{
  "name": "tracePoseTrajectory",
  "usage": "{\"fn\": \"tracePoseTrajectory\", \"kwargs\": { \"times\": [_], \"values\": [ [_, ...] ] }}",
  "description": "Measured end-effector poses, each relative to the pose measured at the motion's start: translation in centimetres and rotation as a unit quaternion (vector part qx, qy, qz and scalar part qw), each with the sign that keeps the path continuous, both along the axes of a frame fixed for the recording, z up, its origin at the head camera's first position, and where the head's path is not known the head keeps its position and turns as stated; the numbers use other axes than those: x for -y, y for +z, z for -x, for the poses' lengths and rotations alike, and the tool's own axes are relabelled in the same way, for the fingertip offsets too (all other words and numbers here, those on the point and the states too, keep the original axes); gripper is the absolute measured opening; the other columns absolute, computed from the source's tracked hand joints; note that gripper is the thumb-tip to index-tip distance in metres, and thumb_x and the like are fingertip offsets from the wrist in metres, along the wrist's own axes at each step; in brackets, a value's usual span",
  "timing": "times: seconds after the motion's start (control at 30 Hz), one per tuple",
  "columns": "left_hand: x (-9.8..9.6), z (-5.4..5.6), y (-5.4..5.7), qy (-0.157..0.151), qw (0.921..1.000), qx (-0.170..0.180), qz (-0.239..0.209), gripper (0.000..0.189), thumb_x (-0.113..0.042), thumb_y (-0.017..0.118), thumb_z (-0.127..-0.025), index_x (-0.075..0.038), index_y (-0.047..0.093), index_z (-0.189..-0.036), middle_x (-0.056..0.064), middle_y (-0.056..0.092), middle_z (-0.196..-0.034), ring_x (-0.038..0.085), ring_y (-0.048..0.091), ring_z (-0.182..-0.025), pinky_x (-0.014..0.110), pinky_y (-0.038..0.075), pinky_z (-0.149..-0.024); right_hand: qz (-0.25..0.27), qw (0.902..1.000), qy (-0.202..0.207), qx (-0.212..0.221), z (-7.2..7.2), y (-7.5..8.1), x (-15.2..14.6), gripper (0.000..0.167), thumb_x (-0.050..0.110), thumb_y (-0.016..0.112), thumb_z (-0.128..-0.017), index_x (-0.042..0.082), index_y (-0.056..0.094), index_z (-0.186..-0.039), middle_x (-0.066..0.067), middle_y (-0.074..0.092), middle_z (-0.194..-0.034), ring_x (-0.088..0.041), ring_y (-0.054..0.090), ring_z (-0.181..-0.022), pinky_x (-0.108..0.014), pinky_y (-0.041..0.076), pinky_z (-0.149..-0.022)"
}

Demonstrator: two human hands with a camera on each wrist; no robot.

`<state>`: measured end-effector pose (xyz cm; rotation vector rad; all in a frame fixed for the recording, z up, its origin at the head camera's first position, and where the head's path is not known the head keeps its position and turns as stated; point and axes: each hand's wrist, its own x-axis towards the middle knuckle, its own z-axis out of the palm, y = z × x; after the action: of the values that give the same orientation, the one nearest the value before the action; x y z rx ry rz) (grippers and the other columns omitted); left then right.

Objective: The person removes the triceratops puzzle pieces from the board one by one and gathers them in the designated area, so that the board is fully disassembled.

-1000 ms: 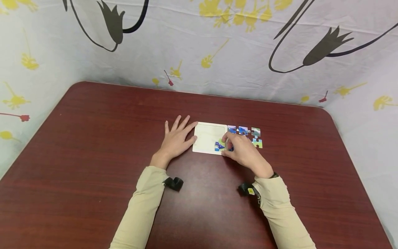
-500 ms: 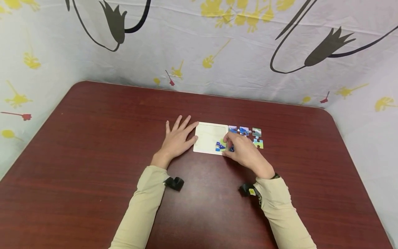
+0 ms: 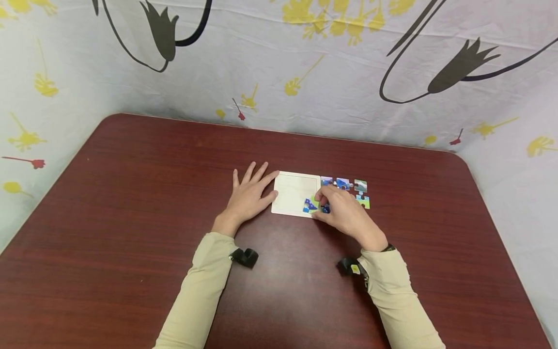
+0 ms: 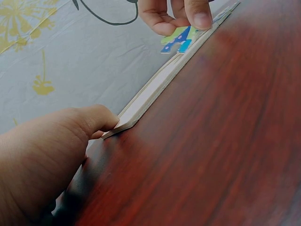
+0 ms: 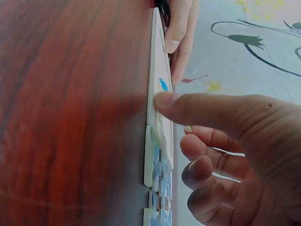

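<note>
A pale, shallow puzzle tray [image 3: 291,194] lies on the table. My left hand [image 3: 245,198] is flat at its left side with fingers spread; the index fingertip and thumb touch the tray's edge. Over the tray's lower right corner, my right hand [image 3: 348,211] pinches a jigsaw piece [image 3: 310,205] between thumb and fingers. This piece is blue with dots, light blue and green. In the left wrist view the same jigsaw piece [image 4: 178,42] looks tilted at the frame's rim. The right thumb [image 5: 171,104] covers part of the corner in the right wrist view.
Several loose jigsaw pieces [image 3: 360,186] lie right of the tray, some hidden under the right hand. The dark red wooden table [image 3: 174,160] meets a patterned cloth [image 3: 261,63] at its far edge. Black straps circle both wrists.
</note>
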<state>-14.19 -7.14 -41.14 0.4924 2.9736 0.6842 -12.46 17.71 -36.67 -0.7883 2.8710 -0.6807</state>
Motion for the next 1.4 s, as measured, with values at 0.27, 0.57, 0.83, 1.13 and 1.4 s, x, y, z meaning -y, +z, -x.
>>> {"fn": "tracePoseTrajectory", "kwargs": {
  "times": [0.27,0.57,0.83,1.13,1.4],
  "values": [
    [-0.1,0.0,0.0,-0.004,1.0,0.0,-0.002,0.055,-0.046,0.043,-0.094,-0.029,0.034,-0.145,0.002,0.019,-0.154,0.026,0.004,-0.141,0.061,-0.005,-0.103,0.022,0.9997,-0.008,0.011,0.1,1.3,-2.0,0.029,0.016,0.076,-0.076,0.004,0.061,-0.098,-0.005,0.059,-0.083,-0.015,0.051,-0.064,-0.032,0.041,-0.06],
    [0.0,-0.1,0.0,-0.004,1.0,0.0,-0.003,0.055,-0.046,0.043,-0.095,-0.028,0.034,-0.145,0.002,0.018,-0.154,0.026,0.003,-0.141,0.061,-0.006,-0.103,0.008,0.9988,-0.043,0.023,-0.6,2.3,-7.2,0.026,0.012,0.074,-0.078,0.004,0.06,-0.099,-0.005,0.059,-0.083,-0.016,0.052,-0.065,-0.033,0.043,-0.058],
    [0.0,-0.1,-0.1,-0.005,1.0,0.002,-0.003,0.054,-0.046,0.043,-0.095,-0.029,0.034,-0.146,0.002,0.018,-0.154,0.025,0.002,-0.141,0.061,-0.006,-0.103,-0.001,0.9965,-0.075,0.038,-2.0,2.0,-10.9,0.028,0.012,0.075,-0.077,0.005,0.06,-0.099,-0.003,0.059,-0.082,-0.016,0.05,-0.066,-0.031,0.04,-0.057],
    [0.0,-0.1,0.0,-0.006,1.0,-0.001,-0.007,0.054,-0.046,0.044,-0.095,-0.029,0.034,-0.145,0.002,0.018,-0.154,0.026,0.003,-0.141,0.061,-0.006,-0.103,-0.008,0.9947,-0.07,0.075,-2.1,1.3,-11.3,0.026,0.01,0.073,-0.078,0.004,0.06,-0.099,-0.001,0.058,-0.081,-0.014,0.05,-0.064,-0.03,0.042,-0.057],
    [0.0,0.0,0.0,-0.005,0.9999,0.004,-0.011,0.055,-0.046,0.044,-0.095,-0.029,0.034,-0.146,0.002,0.017,-0.154,0.025,0.002,-0.141,0.06,-0.007,-0.104,-0.011,0.9948,-0.065,0.078,-1.8,0.8,-11.4,0.028,0.013,0.075,-0.078,0.002,0.06,-0.099,-0.001,0.059,-0.081,-0.014,0.053,-0.066,-0.032,0.044,-0.06]
  ]
}}
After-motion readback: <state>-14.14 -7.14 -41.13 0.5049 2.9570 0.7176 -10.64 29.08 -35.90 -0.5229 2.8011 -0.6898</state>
